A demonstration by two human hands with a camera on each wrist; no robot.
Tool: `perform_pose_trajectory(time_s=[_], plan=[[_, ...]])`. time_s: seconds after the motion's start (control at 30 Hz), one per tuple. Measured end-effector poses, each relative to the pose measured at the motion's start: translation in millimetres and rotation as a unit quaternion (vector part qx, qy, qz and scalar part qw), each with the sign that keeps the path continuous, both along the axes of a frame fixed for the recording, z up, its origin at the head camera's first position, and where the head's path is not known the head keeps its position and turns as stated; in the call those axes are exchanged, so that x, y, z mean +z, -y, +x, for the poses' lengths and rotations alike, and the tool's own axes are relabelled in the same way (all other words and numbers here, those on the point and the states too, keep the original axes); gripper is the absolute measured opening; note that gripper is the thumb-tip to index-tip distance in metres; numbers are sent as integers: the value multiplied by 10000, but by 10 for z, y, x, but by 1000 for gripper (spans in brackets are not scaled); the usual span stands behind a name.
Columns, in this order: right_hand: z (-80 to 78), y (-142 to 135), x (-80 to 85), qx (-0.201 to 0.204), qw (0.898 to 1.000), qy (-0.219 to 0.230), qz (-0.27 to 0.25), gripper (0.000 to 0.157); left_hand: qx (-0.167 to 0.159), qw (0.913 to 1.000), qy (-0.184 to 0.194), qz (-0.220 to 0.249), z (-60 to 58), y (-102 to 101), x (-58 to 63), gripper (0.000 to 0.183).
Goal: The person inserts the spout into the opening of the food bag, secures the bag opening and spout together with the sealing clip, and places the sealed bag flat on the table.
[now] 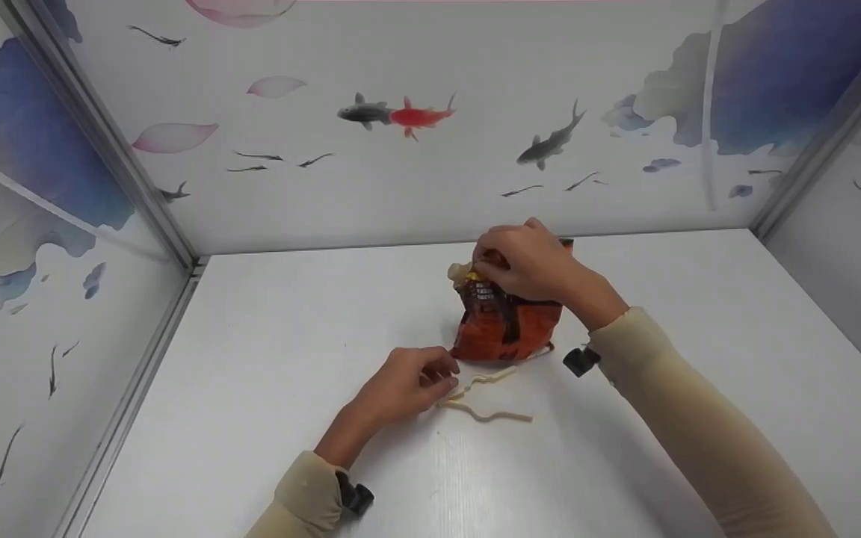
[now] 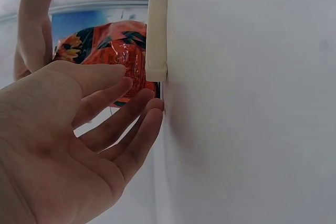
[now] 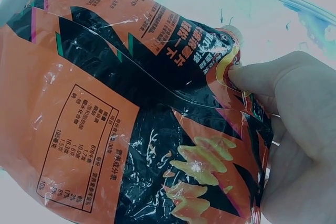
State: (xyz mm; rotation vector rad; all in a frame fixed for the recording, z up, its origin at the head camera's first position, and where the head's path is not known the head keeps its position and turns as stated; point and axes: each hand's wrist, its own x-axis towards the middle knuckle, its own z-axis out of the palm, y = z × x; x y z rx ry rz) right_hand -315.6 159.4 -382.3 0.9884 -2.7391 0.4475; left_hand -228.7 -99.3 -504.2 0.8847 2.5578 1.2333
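Observation:
An orange and black printed snack bag (image 1: 501,329) stands on the white table, its lower edge on the surface. My right hand (image 1: 524,258) pinches the bag's top edge; in the right wrist view the thumb (image 3: 254,80) presses on the printed film. A cream knob-like piece (image 1: 458,273) sticks out at the bag's upper left corner. Two wavy cream strips (image 1: 494,415) lie in front of the bag, spread apart. My left hand (image 1: 408,381) is by their left ends, fingers loosely bent. In the left wrist view a cream bar (image 2: 156,35) ends just beyond the fingertips.
White panels printed with fish and petals (image 1: 415,116) stand behind and on both sides of the table (image 1: 288,321). Metal frame posts (image 1: 169,217) rise at the corners. Each wrist carries a small black camera (image 1: 356,499).

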Motion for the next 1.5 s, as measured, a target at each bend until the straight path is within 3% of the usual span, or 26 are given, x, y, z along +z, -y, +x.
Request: perform_pose_trajectory(time_s=[0.23,0.5,0.8,1.13,1.5], plan=[[-8,12,-18,-53,10000,68,13,13,-320,9989,-62,-341,12,-37,-8,7],[-6,22,-23,-28,10000,64,4,13,-660,9950,-223,-722,30,-76,11,13],[0,23,-29,-22,10000,15,32,14,-391,9937,-292,-1007,67,-92,42,12],[17,16,-48,-39,10000,-17,8,14,-494,9934,-439,-933,17,-36,36,9],[28,24,-26,-124,9998,129,63,15,-195,9970,-339,-674,-66,153,138,13]])
